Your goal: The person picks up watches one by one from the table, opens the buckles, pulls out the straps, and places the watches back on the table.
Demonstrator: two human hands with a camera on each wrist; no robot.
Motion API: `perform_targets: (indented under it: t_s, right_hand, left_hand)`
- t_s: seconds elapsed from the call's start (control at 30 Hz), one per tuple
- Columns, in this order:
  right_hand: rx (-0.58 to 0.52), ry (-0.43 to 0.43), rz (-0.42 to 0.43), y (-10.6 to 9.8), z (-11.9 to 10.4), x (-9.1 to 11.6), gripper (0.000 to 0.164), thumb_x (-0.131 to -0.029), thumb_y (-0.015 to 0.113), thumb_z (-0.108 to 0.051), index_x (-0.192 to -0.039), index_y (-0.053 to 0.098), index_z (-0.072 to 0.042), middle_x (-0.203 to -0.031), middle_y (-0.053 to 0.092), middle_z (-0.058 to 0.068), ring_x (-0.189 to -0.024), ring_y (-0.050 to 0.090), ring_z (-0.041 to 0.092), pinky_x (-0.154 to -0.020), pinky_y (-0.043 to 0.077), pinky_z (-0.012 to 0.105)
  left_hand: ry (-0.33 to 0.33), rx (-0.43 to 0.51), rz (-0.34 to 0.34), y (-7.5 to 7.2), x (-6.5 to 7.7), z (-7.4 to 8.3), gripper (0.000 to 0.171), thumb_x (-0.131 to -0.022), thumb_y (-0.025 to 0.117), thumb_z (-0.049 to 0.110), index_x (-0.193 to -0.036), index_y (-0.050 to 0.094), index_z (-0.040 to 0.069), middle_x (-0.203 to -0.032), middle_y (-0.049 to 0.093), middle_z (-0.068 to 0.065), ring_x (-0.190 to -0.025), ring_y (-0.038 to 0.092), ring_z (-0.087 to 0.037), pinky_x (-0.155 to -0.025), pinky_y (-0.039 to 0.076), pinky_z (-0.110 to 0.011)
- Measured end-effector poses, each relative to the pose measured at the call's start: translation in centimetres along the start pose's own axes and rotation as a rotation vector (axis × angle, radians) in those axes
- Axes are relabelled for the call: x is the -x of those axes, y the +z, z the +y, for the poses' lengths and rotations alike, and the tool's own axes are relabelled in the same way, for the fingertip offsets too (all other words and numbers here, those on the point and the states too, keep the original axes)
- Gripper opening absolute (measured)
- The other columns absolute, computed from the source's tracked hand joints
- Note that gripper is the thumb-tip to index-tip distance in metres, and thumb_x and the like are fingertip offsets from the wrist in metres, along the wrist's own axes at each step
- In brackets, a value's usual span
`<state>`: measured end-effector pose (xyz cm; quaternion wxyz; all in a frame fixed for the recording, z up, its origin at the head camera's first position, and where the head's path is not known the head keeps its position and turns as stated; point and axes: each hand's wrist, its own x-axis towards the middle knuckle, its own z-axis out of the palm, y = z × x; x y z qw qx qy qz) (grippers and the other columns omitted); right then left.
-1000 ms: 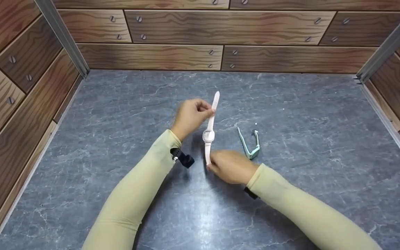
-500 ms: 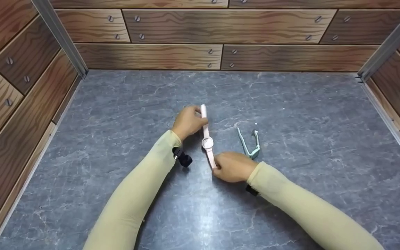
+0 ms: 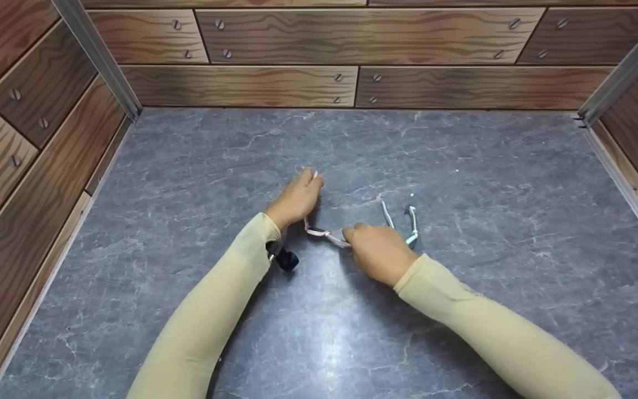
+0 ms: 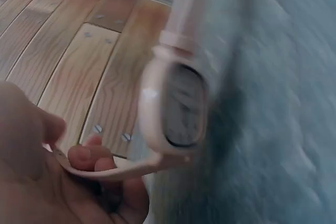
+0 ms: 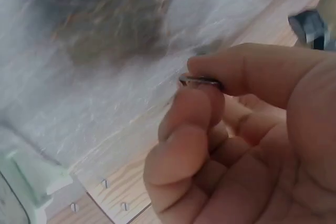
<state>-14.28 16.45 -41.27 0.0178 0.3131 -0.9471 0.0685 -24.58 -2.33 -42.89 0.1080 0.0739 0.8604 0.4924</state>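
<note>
A pale pink wristwatch (image 3: 317,233) is stretched sideways between my two hands, its case tipped on edge. My left hand (image 3: 297,198) grips one end of the strap; in the left wrist view the strap (image 4: 121,172) runs between thumb and fingers, and the dial (image 4: 184,107) faces right. The opposite strap end is pinched by my right hand (image 3: 381,252). Up close, a thin metal edge (image 5: 202,81), likely the buckle, shows between thumb and forefinger, while the strap itself is hidden there.
A mint green watch (image 3: 414,230) stands on its side with its strap ends up, just behind my right hand and partly covered by it. Wood-patterned walls (image 3: 274,86) bound the grey marbled tabletop (image 3: 214,149) at the back and both sides.
The pink watch has turned from lengthwise to nearly crosswise, its face tipping away from the head view. The left hand has rolled over, and the right has moved slightly up. Both keep their hold.
</note>
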Motion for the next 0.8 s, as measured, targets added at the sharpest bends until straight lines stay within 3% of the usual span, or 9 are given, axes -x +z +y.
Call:
perform_targets:
  t_s: [0.07,0.13,0.27,0.4,0.57,0.8]
  right_hand:
    - [0.011,-0.028,-0.003,-0.2,0.6,-0.2,0.008,-0.084,0.07,0.002,-0.086,0.068,-0.005,-0.078,0.065,0.013,-0.067,0.066,0.035,-0.056,0.055,0.049]
    - [0.024,-0.063,0.015,-0.4,1.3,-0.4,0.007,-0.085,0.072,-0.001,-0.083,0.071,-0.007,-0.077,0.063,0.011,-0.068,0.064,0.034,-0.056,0.053,0.048]
    - [0.035,-0.113,0.038,-0.8,2.5,-1.1,0.01,-0.084,0.074,-0.003,-0.08,0.076,-0.012,-0.077,0.058,0.009,-0.067,0.059,0.031,-0.058,0.05,0.046]
    - [0.014,-0.129,-0.002,-0.9,3.5,-2.1,0.012,-0.087,0.072,-0.002,-0.085,0.078,-0.012,-0.082,0.06,0.009,-0.071,0.059,0.029,-0.063,0.052,0.045]
    - [-0.038,-0.08,-0.061,-0.9,4.9,-3.8,0.013,-0.092,0.068,-0.002,-0.098,0.077,-0.008,-0.092,0.065,0.013,-0.08,0.066,0.033,-0.072,0.057,0.047]
    - [-0.184,0.032,-0.132,-1.2,7.4,-4.9,0.028,-0.094,0.065,-0.006,-0.122,0.069,-0.003,-0.113,0.071,0.016,-0.104,0.069,0.036,-0.093,0.055,0.052]
  left_hand:
    - [0.04,-0.107,-0.006,-0.1,0.2,0.0,0.028,-0.11,0.032,0.029,-0.111,0.05,0.007,-0.107,0.053,-0.013,-0.105,0.052,-0.027,-0.098,0.045,-0.04]
    - [0.068,-0.145,-0.036,-0.3,0.3,-0.1,0.029,-0.11,0.032,0.025,-0.113,0.052,0.004,-0.115,0.058,-0.018,-0.113,0.055,-0.031,-0.105,0.044,-0.044]
    - [0.135,-0.22,-0.113,-0.5,0.4,-0.5,0.031,-0.11,0.04,0.015,-0.117,0.066,-0.001,-0.12,0.068,-0.016,-0.116,0.061,-0.029,-0.105,0.046,-0.042]
    - [0.169,-0.295,-0.195,-0.2,0.6,-0.8,0.028,-0.108,0.051,0.015,-0.123,0.073,0.006,-0.123,0.072,-0.01,-0.112,0.064,-0.024,-0.101,0.05,-0.04]
    - [0.155,-0.378,-0.183,0.2,0.8,-0.6,0.027,-0.102,0.062,0.018,-0.125,0.076,0.012,-0.118,0.074,-0.008,-0.104,0.067,-0.022,-0.093,0.054,-0.039]
    - [0.07,-0.382,-0.208,-0.1,1.2,-0.4,0.038,-0.099,0.067,0.029,-0.132,0.069,0.011,-0.112,0.075,-0.008,-0.092,0.071,-0.021,-0.093,0.054,-0.039]
